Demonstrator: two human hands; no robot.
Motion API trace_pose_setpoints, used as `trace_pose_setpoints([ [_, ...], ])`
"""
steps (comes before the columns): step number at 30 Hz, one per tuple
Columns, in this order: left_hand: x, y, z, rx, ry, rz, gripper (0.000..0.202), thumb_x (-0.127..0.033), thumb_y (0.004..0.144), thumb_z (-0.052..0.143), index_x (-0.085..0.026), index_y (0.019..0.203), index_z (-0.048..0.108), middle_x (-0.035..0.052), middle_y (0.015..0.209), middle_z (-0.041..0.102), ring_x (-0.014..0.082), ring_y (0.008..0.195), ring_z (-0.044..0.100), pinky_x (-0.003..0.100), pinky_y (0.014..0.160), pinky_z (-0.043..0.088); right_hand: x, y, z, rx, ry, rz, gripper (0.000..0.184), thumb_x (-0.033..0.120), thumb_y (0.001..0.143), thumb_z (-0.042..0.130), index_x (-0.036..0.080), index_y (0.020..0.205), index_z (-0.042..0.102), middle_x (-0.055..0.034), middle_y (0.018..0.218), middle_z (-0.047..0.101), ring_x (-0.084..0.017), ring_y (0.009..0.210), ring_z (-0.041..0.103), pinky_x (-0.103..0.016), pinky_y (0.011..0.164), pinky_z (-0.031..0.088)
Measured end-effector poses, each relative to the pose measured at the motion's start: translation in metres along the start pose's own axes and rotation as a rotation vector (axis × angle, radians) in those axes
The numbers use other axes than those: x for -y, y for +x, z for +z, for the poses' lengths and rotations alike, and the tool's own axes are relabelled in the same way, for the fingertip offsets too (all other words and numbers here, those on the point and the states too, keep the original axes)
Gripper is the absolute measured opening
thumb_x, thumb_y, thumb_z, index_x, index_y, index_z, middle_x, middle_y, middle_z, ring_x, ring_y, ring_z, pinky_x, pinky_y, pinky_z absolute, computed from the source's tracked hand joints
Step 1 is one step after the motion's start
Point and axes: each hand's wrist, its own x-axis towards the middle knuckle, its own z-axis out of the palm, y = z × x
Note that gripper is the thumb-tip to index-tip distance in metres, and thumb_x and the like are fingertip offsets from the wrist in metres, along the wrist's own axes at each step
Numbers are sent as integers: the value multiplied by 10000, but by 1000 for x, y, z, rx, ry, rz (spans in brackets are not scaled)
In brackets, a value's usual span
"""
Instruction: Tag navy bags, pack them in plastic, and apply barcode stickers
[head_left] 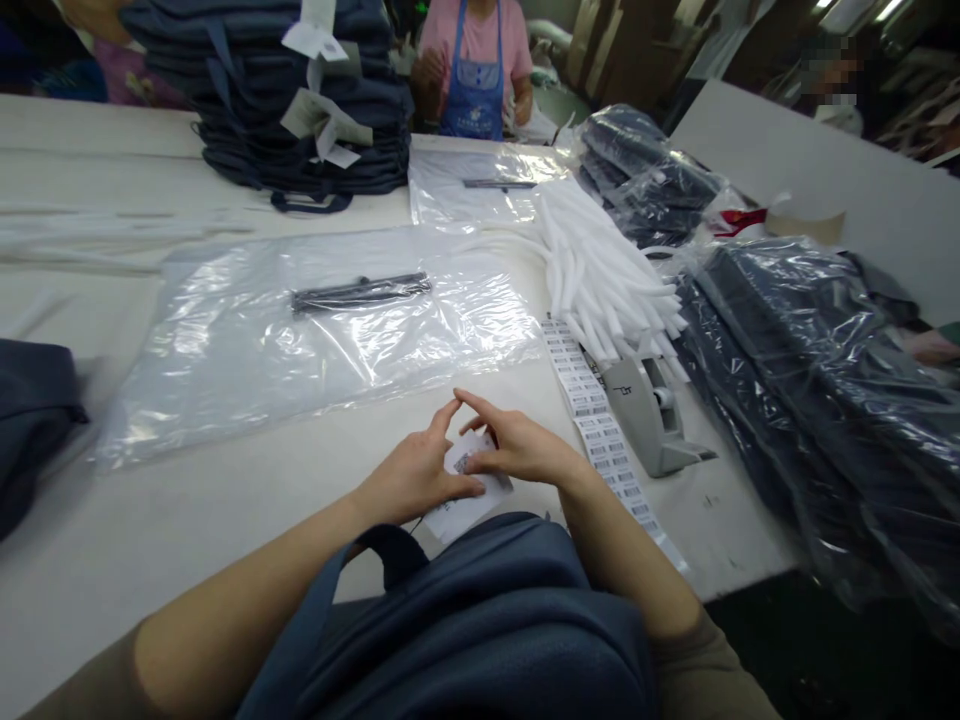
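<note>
A white paper tag [466, 500] with a barcode lies on the table, attached to a dark blue fabric bag [480, 620] that rests against me at the near edge. My left hand [416, 470] presses on the tag with its fingers together. My right hand [510, 445] lies over the tag's upper part, fingers pinching at the barcode label. The two index fingertips touch above the tag.
A clear plastic bag [315, 330] with a dark zipper strip lies flat ahead. A barcode sticker strip [592, 420], grey tape dispenser [649, 420], white foam tubes [600, 270] and bagged dark goods [817, 380] are right. Stacked blue bags [300, 110] stand behind; a person in an apron [472, 70] stands opposite.
</note>
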Motion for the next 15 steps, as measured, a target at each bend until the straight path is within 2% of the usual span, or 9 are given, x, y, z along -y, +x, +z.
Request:
trace_pose_setpoints([
  [2, 3, -1, -4, 52, -36, 30, 1069, -484, 691, 732, -184, 1488, 87, -19, 673, 587, 226, 640, 593, 272, 574, 404, -3, -3, -1, 75, -23, 66, 945, 266, 650, 794, 276, 1460, 307, 31, 789, 580, -132, 682, 509, -302, 721, 444],
  [4, 8, -2, -13, 140, -70, 73, 865, -511, 767, 653, -176, 1446, 234, -2, 710, 612, 202, 659, 598, 259, 583, 422, -12, -7, -1, 94, 15, 53, 843, 270, 658, 794, 256, 1409, 413, 53, 709, 542, -124, 649, 487, -283, 685, 433],
  [7, 16, -8, -36, 301, -115, 54, 555, -586, 886, 429, -157, 1231, 499, 63, 820, 651, 185, 692, 625, 257, 622, 480, -29, -16, 2, 87, 201, -13, 415, 306, 683, 780, 200, 1070, 678, 15, 742, 603, -140, 675, 539, -279, 658, 446],
  [9, 15, -14, -53, 485, -148, 47, 592, -626, 915, 288, -159, 1199, 514, 84, 816, 661, 182, 659, 632, 256, 611, 497, -42, -22, 9, -30, 285, -100, 159, 299, 708, 759, 185, 789, 684, -12, 741, 627, -157, 693, 579, -294, 669, 466],
  [10, 11, -18, -62, 588, -167, 68, 602, -627, 919, 270, -166, 1238, 488, 89, 824, 670, 181, 640, 634, 254, 605, 500, -48, -25, 13, -112, 282, -162, 133, 277, 719, 745, 189, 693, 650, -19, 721, 624, -164, 700, 592, -304, 681, 473],
  [12, 0, -27, -76, 740, -168, 135, 585, -595, 907, 370, -189, 1323, 437, 97, 882, 687, 187, 635, 644, 248, 598, 498, -57, -29, 24, -225, 226, -275, 156, 218, 744, 703, 198, 620, 611, -31, 720, 620, -174, 732, 608, -319, 715, 483],
  [13, -6, -32, -82, 774, -149, 164, 600, -565, 883, 456, -206, 1361, 413, 97, 923, 691, 193, 645, 651, 243, 591, 493, -60, -31, 29, -219, 201, -312, 105, 196, 760, 675, 201, 661, 640, -35, 736, 620, -173, 742, 610, -317, 716, 487],
  [14, -13, -38, -88, 790, -119, 188, 650, -532, 840, 550, -230, 1394, 392, 89, 958, 693, 197, 653, 656, 237, 583, 488, -62, -32, 33, -161, 185, -330, 45, 186, 776, 650, 206, 756, 685, -35, 756, 617, -168, 743, 608, -309, 705, 490],
  [15, -17, -46, -92, 786, -77, 208, 722, -496, 777, 648, -256, 1408, 390, 76, 975, 696, 200, 663, 660, 230, 578, 483, -63, -33, 37, -68, 182, -332, 118, 190, 793, 631, 215, 874, 713, -32, 776, 612, -159, 735, 603, -297, 692, 491],
])
